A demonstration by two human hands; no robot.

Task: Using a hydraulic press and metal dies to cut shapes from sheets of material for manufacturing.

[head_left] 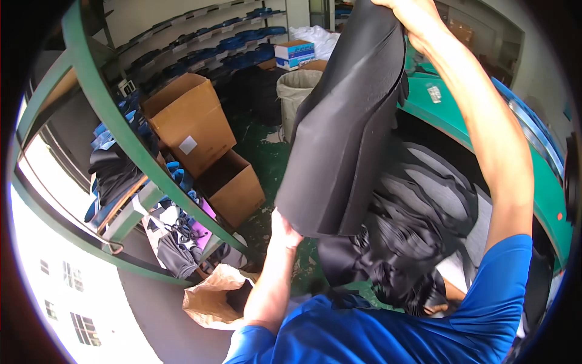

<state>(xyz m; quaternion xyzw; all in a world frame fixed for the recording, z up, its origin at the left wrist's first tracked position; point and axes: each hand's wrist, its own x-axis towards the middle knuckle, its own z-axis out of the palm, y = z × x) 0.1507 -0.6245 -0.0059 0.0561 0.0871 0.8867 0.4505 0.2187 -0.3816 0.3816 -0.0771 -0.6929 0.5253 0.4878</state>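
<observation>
A large loose roll of black sheet material (342, 139), smooth and leather-like, hangs tilted in front of me, its upper end leaning right. My left hand (285, 230) is closed on its lower left corner, with the fingers partly behind the sheet. Up at the far end, my right hand (418, 21) grips the top right edge with the arm raised; some of that hand is cut off by the frame. Free edges of the sheet overlap along its right side. Below and to the right lies a heap of black and grey sheet pieces (406, 242).
A green table (439, 112) runs along the right. Open cardboard boxes (191, 121) are stacked at left, beyond a green metal frame (115, 109). Near my left forearm sits an open brown paper bag (212, 297). A pale bin (297, 91) and loaded shelves (212, 45) stand behind.
</observation>
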